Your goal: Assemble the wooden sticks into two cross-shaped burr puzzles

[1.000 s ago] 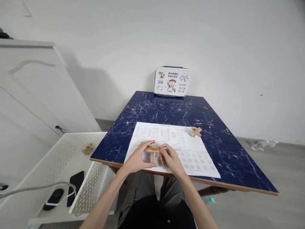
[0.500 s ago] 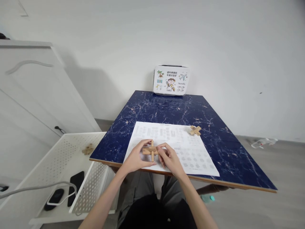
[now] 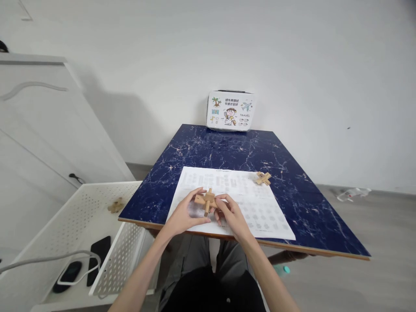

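Above the front part of a printed sheet [image 3: 260,216], I have a cross-shaped wooden interlocking puzzle [image 3: 209,198] between my hands. My left hand [image 3: 183,215] curves around its left side, fingers by the upper left end and thumb below the lower end. My right hand [image 3: 231,216] pinches the right arm of the puzzle between thumb and fingers. Parts of that arm are hidden behind the fingertips. A second wooden cross puzzle [image 3: 263,178] rests at the sheet's far right corner.
The blue marbled table [image 3: 224,151] carries a white cartoon-printed case [image 3: 230,111] at its back, against the wall. Left of the table, a white perforated drawer [image 3: 81,203] holds another wooden piece [image 3: 116,205], a black device [image 3: 70,272] and a cable. A clear plastic bag [image 3: 353,194] lies on the floor.
The puzzle in my hands has tilted and turned, showing more of its blocky centre and lower arm. My left fingertips have shifted slightly left. The whole view has moved a little.
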